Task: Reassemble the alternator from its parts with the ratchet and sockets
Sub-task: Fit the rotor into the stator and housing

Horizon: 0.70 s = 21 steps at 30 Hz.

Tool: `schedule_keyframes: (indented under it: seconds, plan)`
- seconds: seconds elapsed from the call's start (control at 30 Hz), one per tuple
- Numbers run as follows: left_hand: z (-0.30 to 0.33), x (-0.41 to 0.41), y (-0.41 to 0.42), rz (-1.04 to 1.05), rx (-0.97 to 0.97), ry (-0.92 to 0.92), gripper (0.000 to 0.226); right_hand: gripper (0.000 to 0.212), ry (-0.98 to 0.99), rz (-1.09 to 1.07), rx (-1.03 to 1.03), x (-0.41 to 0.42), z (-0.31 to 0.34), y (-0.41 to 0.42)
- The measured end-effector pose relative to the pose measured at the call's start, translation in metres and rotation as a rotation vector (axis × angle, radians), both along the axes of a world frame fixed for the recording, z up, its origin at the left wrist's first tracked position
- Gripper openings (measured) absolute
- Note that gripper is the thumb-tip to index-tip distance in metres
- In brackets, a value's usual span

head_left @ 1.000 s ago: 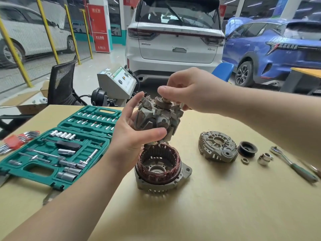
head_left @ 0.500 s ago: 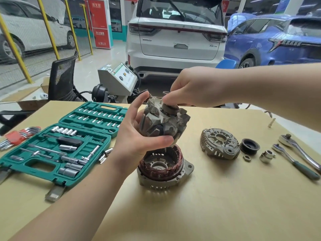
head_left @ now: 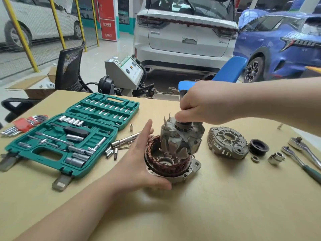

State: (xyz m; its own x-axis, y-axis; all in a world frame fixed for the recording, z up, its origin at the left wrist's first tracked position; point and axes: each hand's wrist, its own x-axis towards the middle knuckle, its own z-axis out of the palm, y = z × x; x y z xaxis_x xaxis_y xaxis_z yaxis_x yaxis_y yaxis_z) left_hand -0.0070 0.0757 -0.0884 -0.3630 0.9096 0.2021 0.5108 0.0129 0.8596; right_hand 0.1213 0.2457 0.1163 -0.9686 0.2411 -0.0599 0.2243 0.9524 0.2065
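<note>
One rotor, grey and claw-shaped, stands partly lowered into one housing ringed with copper windings, which sits on the counter near its middle. The right hand reaches in from the right with the wrist raised and fingers curled down, pinching the top of the rotor's shaft. The left hand comes from the lower left, palm against the housing's left side, fingers straight and pointing up past the rim, thumb lying along the front of the base; it steadies the housing without closing round it.

To the right of the housing lie one end cover, one black pulley, one nut and one short metal sleeve, each apart from the next. Further right lie two ratchets, side by side, one with a green grip, both running off toward the frame's right edge.

On the left sits one open green tool case holding rows of sockets and bits. Just right of it a few loose sockets and an extension bar lie on the counter, with one small socket standing alone behind them. One set of hex keys in a red holder lies at the far left.
</note>
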Motion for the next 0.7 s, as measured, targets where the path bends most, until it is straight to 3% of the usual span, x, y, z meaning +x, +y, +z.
schedule_keyframes:
  seconds: [0.27, 0.43, 0.7]
  plan:
    - [-0.009, 0.0, 0.005, -0.006, -0.039, -0.033, 0.165, 0.053, 0.013, 0.084, -0.002, -0.01, -0.019, -0.007]
    - [-0.016, -0.001, 0.007, 0.002, 0.029, -0.099, 0.154, 0.054, 0.005, 0.055, -0.038, -0.015, -0.019, -0.005]
    - [-0.021, -0.005, 0.011, -0.023, 0.04, -0.146, 0.154, 0.054, -0.011, 0.03, -0.039, -0.013, -0.017, -0.005]
